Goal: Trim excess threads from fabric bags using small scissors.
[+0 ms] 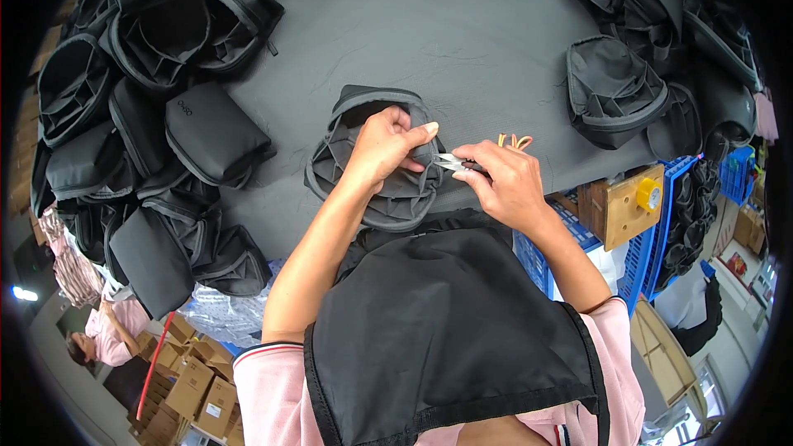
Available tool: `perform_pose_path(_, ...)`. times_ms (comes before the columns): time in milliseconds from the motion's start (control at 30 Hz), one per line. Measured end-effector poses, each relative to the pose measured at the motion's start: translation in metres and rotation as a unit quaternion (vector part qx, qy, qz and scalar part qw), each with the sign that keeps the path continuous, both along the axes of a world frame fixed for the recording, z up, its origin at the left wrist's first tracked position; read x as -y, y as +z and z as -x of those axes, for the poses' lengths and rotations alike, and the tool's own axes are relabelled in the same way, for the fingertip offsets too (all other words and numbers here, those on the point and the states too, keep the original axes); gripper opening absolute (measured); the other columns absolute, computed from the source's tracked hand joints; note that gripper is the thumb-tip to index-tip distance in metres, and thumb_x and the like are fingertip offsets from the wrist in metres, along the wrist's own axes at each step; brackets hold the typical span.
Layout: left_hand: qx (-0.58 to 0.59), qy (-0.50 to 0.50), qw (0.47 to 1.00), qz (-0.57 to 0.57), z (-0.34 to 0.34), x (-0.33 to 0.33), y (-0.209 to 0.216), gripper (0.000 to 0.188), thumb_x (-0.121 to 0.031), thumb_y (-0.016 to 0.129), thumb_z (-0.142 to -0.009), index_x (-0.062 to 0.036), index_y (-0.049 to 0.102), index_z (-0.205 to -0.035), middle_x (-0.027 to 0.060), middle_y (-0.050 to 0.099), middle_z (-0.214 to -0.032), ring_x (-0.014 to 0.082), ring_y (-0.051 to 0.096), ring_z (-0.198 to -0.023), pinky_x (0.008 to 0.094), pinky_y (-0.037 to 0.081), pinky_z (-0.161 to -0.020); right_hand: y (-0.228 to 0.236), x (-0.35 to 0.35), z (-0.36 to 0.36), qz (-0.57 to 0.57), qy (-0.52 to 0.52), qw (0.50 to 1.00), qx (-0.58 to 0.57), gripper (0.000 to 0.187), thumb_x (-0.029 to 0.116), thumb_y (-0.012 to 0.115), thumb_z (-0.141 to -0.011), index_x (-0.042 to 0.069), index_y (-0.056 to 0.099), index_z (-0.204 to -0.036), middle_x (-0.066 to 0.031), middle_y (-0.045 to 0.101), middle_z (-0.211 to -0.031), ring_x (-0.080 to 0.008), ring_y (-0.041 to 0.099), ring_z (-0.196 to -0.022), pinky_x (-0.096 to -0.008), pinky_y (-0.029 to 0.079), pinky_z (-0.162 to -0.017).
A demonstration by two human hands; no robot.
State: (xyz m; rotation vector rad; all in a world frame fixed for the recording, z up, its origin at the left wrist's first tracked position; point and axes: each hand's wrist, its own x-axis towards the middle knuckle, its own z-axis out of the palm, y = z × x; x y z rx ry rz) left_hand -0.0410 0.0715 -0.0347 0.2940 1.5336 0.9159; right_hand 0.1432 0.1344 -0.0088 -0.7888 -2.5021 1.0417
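Observation:
An unzipped black pouch [388, 202] lies before me on the dark grey table cover [396, 25], its inner dividers showing. My left hand [387, 144] is closed on the pouch's right rim, thumb on top and fingertips inside. From the right, my right hand [508, 177] grips small thread snips [451, 163] with metal blades and orange-yellow handle ends. The blade tips reach the rim close beside my left fingertips. Whether a thread lies between the blades is too small to tell.
Black pouches [216, 134] pile up along the left, some gaping. More sit at the right, one open pouch [615, 91] nearest. Loose thread ends litter the cover. Blue crates [661, 223] and a wooden board with a yellow roll [648, 195] stand lower right. Another person [116, 330] is beyond cardboard boxes.

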Motion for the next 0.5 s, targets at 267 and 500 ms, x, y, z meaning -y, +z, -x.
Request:
perform_pose_path(267, 0.0, -0.002, 1.0, 0.007, -0.001, 0.004, -0.002, 0.03, -0.02, 0.071, -0.079, -0.0039, 0.046, -0.074, 0.005, 0.056, -0.068, 0.0122, 0.059, -0.065, 0.0263, 0.054, -0.049, -0.008, 0.004, -0.003, -0.01, 0.005, 1.0, -0.022, 0.017, 0.008, 0.068, -0.072, 0.005, 0.065, -0.088, -0.0066, 0.064, -0.077, -0.0228, 0.06, -0.062, -0.0313, 0.045, -0.057)
perform_pose_path(500, -0.092, -0.024, 0.995, -0.004, -0.002, 0.005, -0.004, 0.034, -0.03, 0.067, -0.081, -0.0011, 0.052, -0.074, 0.0042, 0.053, -0.063, 0.012, 0.056, -0.058, 0.0268, 0.051, -0.049, -0.015, 0.031, -0.006, 0.228, -0.158, 0.955, -0.106, 0.02, 0.01, 0.068, -0.077, 0.004, 0.06, -0.095, -0.0058, 0.064, -0.082, -0.013, 0.06, -0.069, -0.0265, 0.047, -0.062)
